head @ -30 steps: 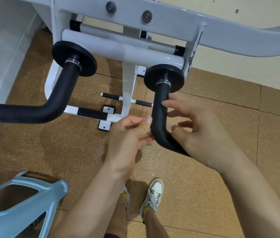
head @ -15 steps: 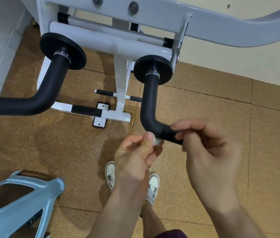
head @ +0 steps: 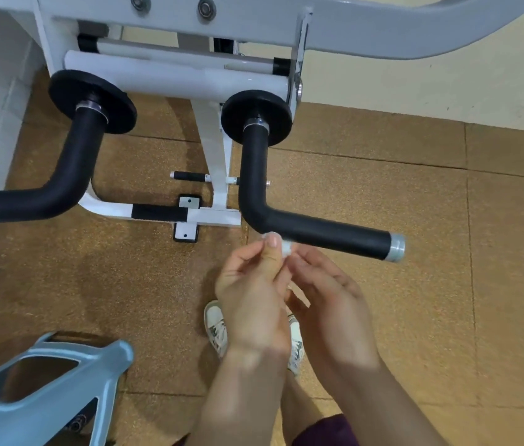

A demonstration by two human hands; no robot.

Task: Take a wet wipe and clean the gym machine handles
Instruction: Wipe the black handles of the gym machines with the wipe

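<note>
Two black padded handles jut from a white gym machine. The right handle (head: 318, 231) bends and runs to the right, ending in a silver cap; the left handle (head: 61, 175) bends off the left edge. Just below the right handle's bend, my left hand (head: 254, 291) pinches a small balled white wipe (head: 285, 247) between thumb and fingers. My right hand (head: 331, 304) is close beside it, fingers curled toward the wipe; I cannot tell whether they grip it. Neither hand touches the handle.
The white machine frame (head: 209, 156) and its floor foot stand behind the handles. A light blue metal frame (head: 45, 381) sits at lower left. My shoes (head: 217, 329) are on the brown tiled floor. A pale wall runs along the top right.
My right hand let go of the right handle and dropped beside my left hand. Both hands now sit below the handle, which shows in full length.
</note>
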